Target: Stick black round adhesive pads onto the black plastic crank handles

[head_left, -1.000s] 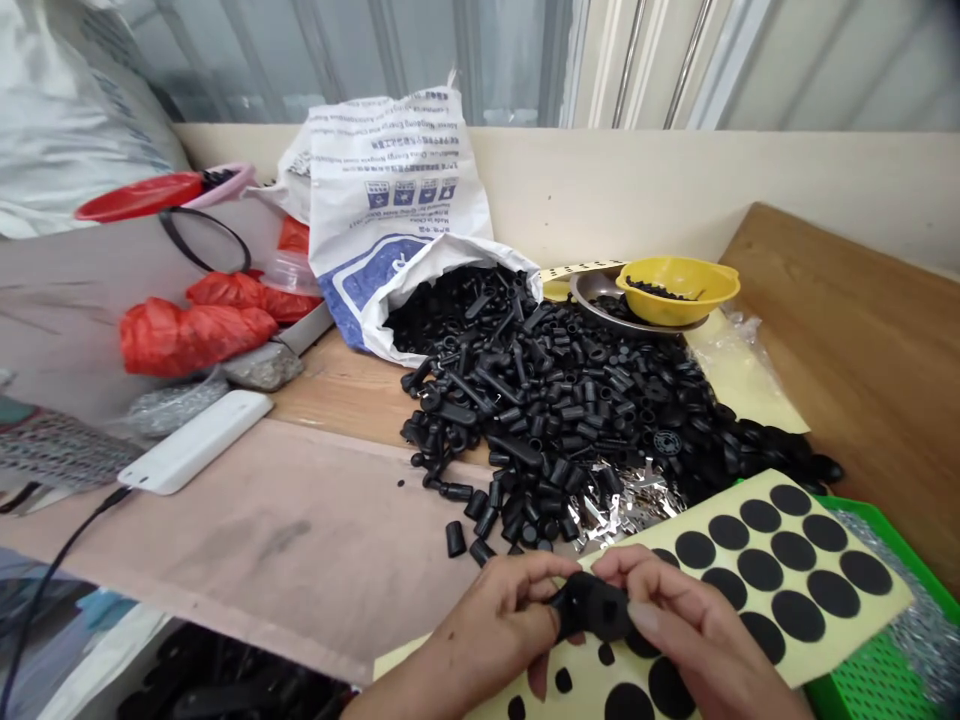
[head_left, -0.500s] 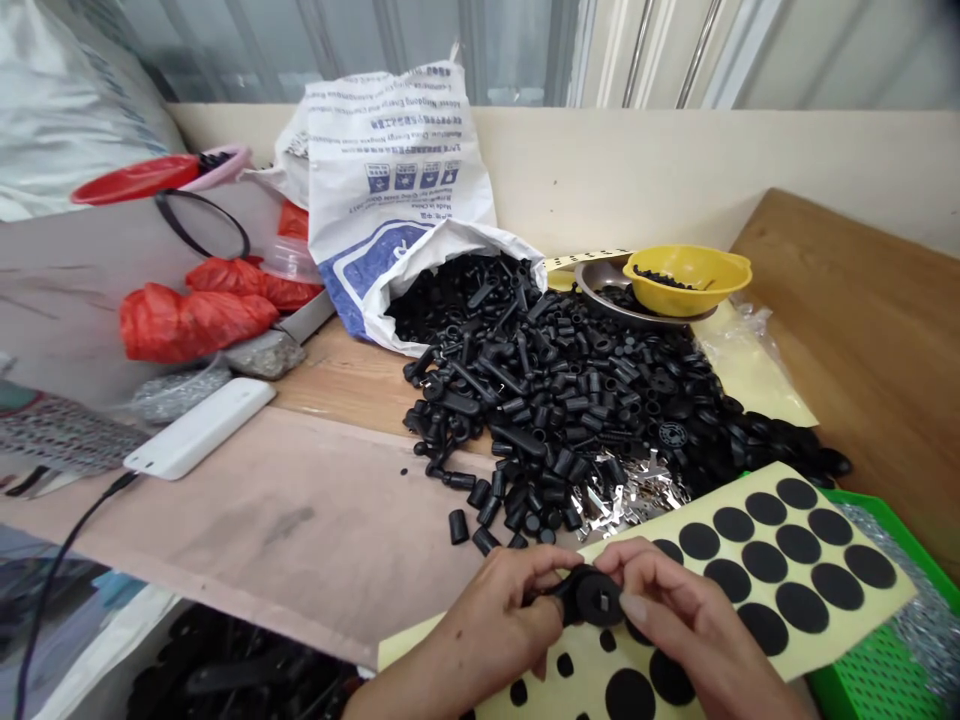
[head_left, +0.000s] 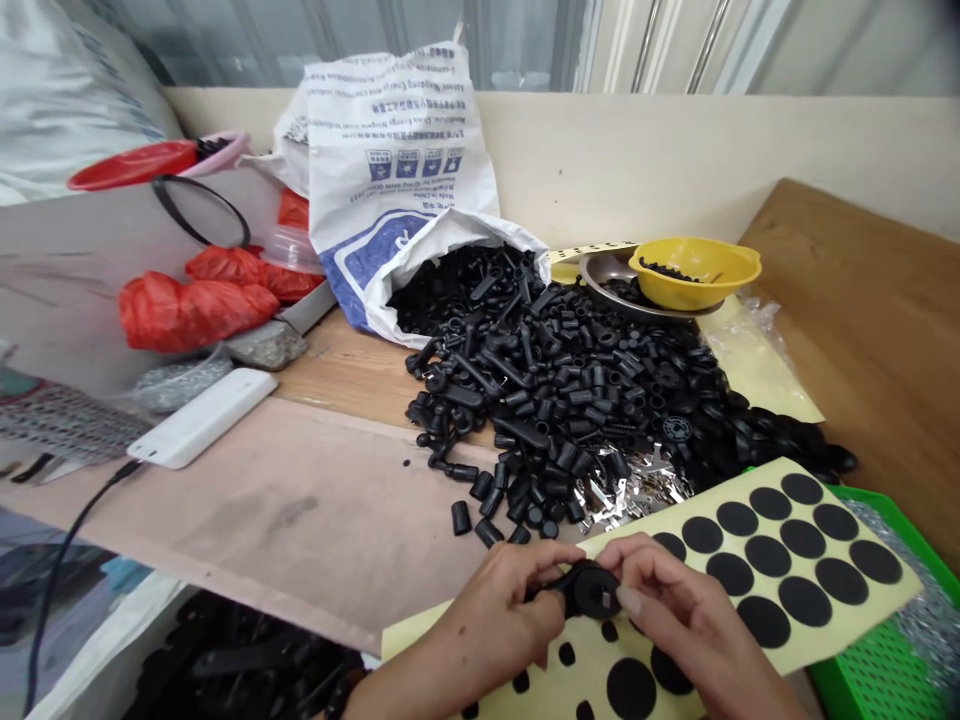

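Observation:
Over the yellow sticker sheet (head_left: 799, 640), my left hand (head_left: 499, 615) grips a black plastic handle with a round end (head_left: 595, 592). The round end faces me, and a small metal-coloured piece shows near its centre. Thumb and fingertips of my right hand (head_left: 671, 610) are closed on the right edge of that round end. Most of the part's left side is hidden in my left fingers. Several black round stickers (head_left: 766, 558) fill the sheet's right half, and smaller black pieces dot its lower left.
Loose black plastic parts (head_left: 555, 370) spill from a white woven bag (head_left: 405, 130) behind my hands. Small metal clips (head_left: 630, 485) lie at the heap's front. A yellow bowl (head_left: 697, 270) rests on a metal dish, a green basket (head_left: 862, 670) stands right, a white power bank (head_left: 202, 415) left.
The camera view has shifted slightly. Both hands keep hold of the black handle in nearly the same place, with its round end turned only a little.

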`<control>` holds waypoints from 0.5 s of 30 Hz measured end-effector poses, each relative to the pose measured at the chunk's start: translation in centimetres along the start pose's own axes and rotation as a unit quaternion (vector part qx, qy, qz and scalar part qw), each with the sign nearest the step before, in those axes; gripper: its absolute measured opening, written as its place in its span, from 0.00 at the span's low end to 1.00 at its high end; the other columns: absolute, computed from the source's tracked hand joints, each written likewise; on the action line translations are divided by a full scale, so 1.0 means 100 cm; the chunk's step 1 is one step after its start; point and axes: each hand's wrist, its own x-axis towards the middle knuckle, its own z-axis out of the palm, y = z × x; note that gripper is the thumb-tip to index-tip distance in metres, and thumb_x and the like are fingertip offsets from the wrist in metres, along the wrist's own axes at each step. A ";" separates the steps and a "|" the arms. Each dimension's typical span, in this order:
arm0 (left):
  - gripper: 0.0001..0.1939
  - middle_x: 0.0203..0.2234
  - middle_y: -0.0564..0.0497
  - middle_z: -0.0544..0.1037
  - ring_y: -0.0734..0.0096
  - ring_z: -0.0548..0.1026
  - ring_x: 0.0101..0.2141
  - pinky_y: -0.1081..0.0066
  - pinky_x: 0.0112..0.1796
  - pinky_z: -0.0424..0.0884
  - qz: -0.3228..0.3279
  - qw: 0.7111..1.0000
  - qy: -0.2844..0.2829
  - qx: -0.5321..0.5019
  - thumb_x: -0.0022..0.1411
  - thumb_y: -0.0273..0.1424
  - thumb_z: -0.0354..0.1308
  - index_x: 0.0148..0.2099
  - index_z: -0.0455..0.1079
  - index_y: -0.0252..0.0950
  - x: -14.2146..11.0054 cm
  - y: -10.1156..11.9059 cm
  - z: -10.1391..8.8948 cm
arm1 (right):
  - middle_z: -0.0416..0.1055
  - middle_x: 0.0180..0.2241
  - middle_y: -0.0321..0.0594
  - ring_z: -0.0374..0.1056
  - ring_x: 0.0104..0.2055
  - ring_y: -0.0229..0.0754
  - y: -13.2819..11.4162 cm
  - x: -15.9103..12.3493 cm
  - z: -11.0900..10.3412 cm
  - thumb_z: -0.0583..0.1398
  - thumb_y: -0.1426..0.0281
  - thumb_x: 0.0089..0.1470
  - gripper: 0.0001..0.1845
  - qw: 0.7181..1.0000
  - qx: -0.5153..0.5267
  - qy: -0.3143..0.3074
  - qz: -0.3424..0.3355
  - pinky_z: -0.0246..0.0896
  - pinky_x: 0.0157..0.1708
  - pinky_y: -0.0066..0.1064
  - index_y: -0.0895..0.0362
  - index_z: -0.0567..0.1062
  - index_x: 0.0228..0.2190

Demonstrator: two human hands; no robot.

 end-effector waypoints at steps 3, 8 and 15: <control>0.20 0.27 0.49 0.75 0.78 0.64 0.17 0.77 0.19 0.65 0.011 1.000 -0.011 -0.016 0.54 0.32 0.53 0.49 0.72 0.33 -0.001 -0.002 0.000 | 0.71 0.36 0.39 0.67 0.39 0.43 0.001 -0.001 0.000 0.62 0.63 0.50 0.12 1.000 -0.008 0.007 -0.006 0.62 0.33 0.25 0.54 0.69 0.20; 0.20 0.25 0.52 0.70 0.76 0.65 0.21 0.78 0.20 0.65 0.022 0.999 -0.012 -0.038 0.56 0.39 0.57 0.49 0.72 0.34 0.000 -0.008 0.002 | 0.71 0.35 0.41 0.67 0.40 0.44 0.003 -0.001 0.003 0.61 0.64 0.51 0.12 0.998 -0.051 0.007 -0.029 0.63 0.36 0.27 0.54 0.69 0.20; 0.11 0.22 0.55 0.66 0.78 0.62 0.22 0.81 0.20 0.60 0.059 0.998 0.000 -0.012 0.61 0.35 0.55 0.41 0.72 0.34 -0.001 -0.013 0.004 | 0.71 0.34 0.39 0.67 0.39 0.43 0.011 -0.004 0.003 0.62 0.63 0.50 0.11 0.999 -0.039 0.023 -0.023 0.63 0.34 0.26 0.54 0.71 0.20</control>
